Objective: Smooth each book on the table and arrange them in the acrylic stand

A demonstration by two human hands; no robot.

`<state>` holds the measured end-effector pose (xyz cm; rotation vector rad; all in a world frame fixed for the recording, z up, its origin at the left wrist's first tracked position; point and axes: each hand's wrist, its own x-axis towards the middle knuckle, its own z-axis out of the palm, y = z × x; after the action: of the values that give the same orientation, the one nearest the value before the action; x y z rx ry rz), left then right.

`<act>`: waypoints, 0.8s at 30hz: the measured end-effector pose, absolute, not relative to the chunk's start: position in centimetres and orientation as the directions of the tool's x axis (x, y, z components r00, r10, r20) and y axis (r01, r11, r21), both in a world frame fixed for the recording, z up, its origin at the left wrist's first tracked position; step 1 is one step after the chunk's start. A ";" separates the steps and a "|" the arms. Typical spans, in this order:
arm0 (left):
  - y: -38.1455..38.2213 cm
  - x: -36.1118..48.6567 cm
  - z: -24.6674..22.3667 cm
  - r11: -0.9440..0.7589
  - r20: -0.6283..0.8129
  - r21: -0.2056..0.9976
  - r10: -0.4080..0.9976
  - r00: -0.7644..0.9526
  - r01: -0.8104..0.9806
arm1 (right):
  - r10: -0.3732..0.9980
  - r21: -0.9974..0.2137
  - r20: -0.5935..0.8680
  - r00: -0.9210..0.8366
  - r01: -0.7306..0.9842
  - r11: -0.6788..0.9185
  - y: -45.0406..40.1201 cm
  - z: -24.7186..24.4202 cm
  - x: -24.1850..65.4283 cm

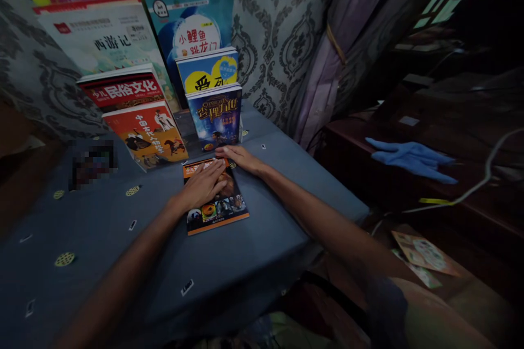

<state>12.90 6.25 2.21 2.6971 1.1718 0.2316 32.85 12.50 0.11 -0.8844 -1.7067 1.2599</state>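
Our left hand (202, 185) lies spread on the book (216, 212), which is flat on the counter (278, 207) before the standing books (145, 133). Our right hand (239, 158) rests at its top edge; we cannot tell whether that grip pinches anything.

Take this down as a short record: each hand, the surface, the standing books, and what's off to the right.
Left hand: flat on the cover of a dark book with orange edging
Right hand: at that book's top edge
Surface: blue-grey tablecloth
Standing books: two columns, covers facing out
Off right: tied-back purple curtain; blue glove
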 end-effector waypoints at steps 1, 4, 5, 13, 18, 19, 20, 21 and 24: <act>6.3 13.1 2.3 -0.681 0.063 0.237 0.723 0.688 0.693 | 0.883 -0.964 0.203 -0.424 0.070 0.255 12.6 0.1 32.9; 6.1 13.4 2.5 -0.710 0.070 0.248 0.691 0.719 0.659 | 0.884 -0.955 0.208 -0.418 0.110 0.277 12.6 0.1 32.9; 5.9 13.4 2.5 -0.718 0.071 0.253 0.682 0.728 0.648 | 0.884 -0.949 0.214 -0.416 0.125 0.289 12.6 0.1 32.8; 3.2 13.4 2.7 -0.803 0.066 0.247 0.573 0.817 0.543 | 0.862 -0.903 0.289 -0.417 0.182 0.390 12.6 -0.1 32.7; 0.8 13.0 2.7 -0.844 0.056 0.241 0.505 0.861 0.480 | 0.829 -0.836 0.345 -0.441 0.256 0.485 12.4 -0.1 32.7; 0.4 12.9 2.7 -0.853 0.058 0.248 0.486 0.872 0.459 | 0.825 -0.826 0.346 -0.446 0.272 0.494 12.3 0.0 32.7; 0.0 12.8 2.8 -0.862 0.061 0.256 0.466 0.883 0.437 | 0.824 -0.817 0.346 -0.449 0.289 0.500 12.3 0.0 32.7; -0.3 12.8 2.8 -0.870 0.064 0.261 0.449 0.891 0.419 | 0.824 -0.808 0.343 -0.451 0.306 0.504 12.2 0.1 32.7; -0.7 12.6 2.9 -0.881 0.069 0.263 0.423 0.904 0.392 | 0.828 -0.776 0.334 -0.451 0.366 0.513 12.0 0.2 32.7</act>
<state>12.63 -0.70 2.86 2.8241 0.6145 0.1819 32.71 11.98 0.24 -0.9721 -2.0337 0.8175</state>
